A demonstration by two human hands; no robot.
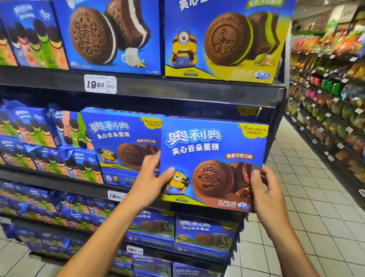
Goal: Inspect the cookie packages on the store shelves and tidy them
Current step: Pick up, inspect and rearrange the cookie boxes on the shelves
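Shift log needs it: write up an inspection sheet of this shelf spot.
Surface: dark shelf with price tag reading 19.90; more shelves below.
Job's things: blue box held upright in front of the middle shelf; a matching box stands on the shelf beside it; big boxes fill the top shelf.
Clutter: small packs at left lie tilted and uneven.
Grippers: left hand grips the held box's left edge, right hand its right edge.
Cables: nothing seen.
Surroundings: tiled floor; snack aisle at right, blurred.
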